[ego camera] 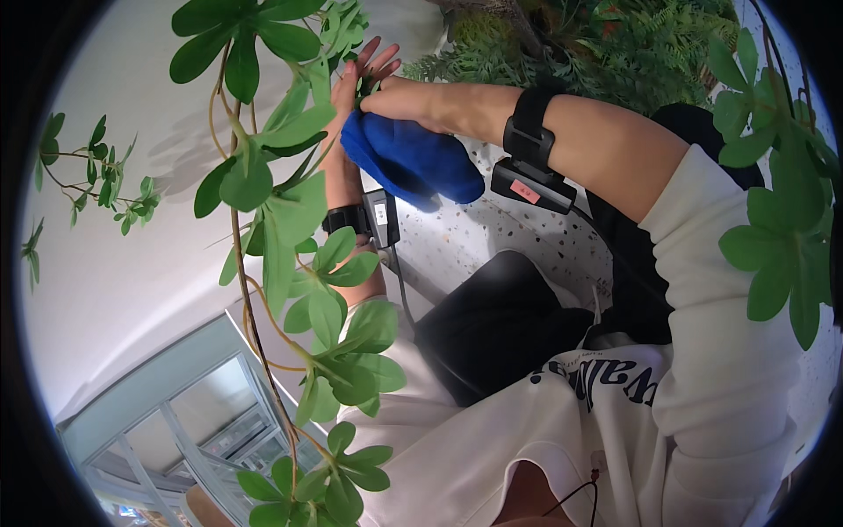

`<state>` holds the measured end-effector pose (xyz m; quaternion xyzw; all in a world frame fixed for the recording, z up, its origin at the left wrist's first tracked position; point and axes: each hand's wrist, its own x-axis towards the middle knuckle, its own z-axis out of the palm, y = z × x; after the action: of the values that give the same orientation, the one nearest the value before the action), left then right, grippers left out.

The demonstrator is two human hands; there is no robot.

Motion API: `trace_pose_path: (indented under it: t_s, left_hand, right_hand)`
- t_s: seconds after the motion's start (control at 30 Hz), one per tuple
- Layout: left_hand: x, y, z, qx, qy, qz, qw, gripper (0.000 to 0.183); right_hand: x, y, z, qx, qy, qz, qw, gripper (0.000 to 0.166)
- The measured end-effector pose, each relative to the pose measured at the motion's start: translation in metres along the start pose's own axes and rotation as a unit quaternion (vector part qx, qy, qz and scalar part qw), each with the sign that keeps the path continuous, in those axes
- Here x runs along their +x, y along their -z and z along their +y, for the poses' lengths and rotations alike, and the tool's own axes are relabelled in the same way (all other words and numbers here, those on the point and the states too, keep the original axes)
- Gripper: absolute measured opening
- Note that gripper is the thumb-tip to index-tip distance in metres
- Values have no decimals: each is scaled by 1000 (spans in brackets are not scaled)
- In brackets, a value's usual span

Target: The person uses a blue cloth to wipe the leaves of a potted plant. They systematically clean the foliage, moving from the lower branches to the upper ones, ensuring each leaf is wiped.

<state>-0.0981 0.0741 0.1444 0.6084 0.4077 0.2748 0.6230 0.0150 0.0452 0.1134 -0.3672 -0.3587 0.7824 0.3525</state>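
My left hand is raised near the top centre, its fingers spread beside green leaves of an upright leafy branch. My right hand reaches in from the right and meets it, bent over small leaves between the two hands. A blue cloth hangs from under my right hand, which seems to hold it; its fingertips are partly hidden. The leafy branch runs down the view in front of my left arm, with broad green leaves along it.
Dense fern-like greenery and a brown trunk stand at the top. More leaves hang at the right. A pale wall and a glazed frame are at the left. Speckled flooring shows below the cloth. Both forearms carry strapped, cabled devices.
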Motion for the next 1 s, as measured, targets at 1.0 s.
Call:
trace_pose_path:
  t_s: [1.0]
  left_hand:
    - [-37, -35, 23, -313, 42, -66, 947, 64]
  right_hand:
    - [-125, 33, -8, -560, 389, 272, 679, 24]
